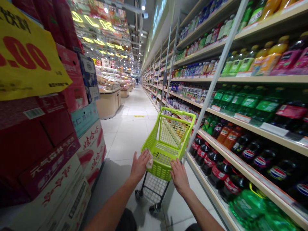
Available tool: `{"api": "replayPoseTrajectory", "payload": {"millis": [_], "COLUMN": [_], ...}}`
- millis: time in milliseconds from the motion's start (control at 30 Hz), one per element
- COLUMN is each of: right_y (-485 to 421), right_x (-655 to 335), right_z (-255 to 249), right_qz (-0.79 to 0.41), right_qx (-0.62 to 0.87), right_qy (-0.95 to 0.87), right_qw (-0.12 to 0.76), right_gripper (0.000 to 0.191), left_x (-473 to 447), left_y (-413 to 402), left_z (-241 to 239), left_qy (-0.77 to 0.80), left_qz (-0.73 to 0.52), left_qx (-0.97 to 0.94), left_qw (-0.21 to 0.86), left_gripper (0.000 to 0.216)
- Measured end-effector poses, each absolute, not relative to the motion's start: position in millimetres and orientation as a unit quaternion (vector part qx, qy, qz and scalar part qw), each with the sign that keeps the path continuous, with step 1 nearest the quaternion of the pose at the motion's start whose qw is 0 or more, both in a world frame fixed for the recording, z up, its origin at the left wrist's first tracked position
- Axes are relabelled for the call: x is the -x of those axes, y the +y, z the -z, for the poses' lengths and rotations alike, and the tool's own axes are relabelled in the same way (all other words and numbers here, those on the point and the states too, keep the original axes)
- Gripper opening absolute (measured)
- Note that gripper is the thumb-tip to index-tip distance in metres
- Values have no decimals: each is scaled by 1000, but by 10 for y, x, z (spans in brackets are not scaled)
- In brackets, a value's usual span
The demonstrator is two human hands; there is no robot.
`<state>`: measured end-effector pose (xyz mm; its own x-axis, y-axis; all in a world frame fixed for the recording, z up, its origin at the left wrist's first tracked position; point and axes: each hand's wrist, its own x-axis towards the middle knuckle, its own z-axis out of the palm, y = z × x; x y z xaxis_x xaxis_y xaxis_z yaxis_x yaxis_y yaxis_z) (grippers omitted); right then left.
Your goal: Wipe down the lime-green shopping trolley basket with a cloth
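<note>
A small lime-green shopping cart (168, 144) stands in a supermarket aisle in front of me, its basket empty. My left hand (139, 165) rests on the near left rim of the basket, with a small pale crumpled thing (149, 163), perhaps paper, under its fingers. My right hand (179, 175) lies flat against the near right corner of the basket, fingers stretched out. The cart's black lower frame and wheels (154, 207) show between my forearms.
Shelves of bottled drinks (240, 141) run along the right, close to the cart. Stacked red and white cartons (48, 154) with a yellow price sign (26, 54) stand on the left. The tiled aisle floor (130, 128) runs ahead toward distant display counters (109, 101).
</note>
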<state>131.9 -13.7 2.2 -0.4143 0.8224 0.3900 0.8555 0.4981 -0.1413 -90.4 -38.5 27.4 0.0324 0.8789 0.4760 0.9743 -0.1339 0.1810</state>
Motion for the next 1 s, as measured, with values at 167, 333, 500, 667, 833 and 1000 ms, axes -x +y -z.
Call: {"api": "replayPoseTrajectory", "payload": {"millis": [167,333,500,667,833,1000], "right_y": [-86,-112,-148,-154,-203,-229], "right_x": [-1340,-1343,-1273,-1306,-1308,-1259], "right_z": [-41,-6,41,73,68,66], "right_qz": [23,-15,-61,-78,-75,-82], "right_qx": [480,474,470,460,482,485], "right_qy": [-847,-844,-823,-824,-815,-813], "right_qw": [225,250,314,322,312,312], "right_gripper": [52,67,77,72,72,68], "left_x": [413,856,454,98,770,415], "left_y": [-393,-324,-289,-342,-410,-437], "left_z": [-123,-214,-263,-175,-249,-226], "left_qy": [-545,-666,-652,-553,-644,-596], "left_qz": [261,272,289,284,278,278], "left_qx": [791,689,699,782,710,751], "left_qw": [96,88,58,51,61,64], "left_gripper": [36,37,32,33,34,35]}}
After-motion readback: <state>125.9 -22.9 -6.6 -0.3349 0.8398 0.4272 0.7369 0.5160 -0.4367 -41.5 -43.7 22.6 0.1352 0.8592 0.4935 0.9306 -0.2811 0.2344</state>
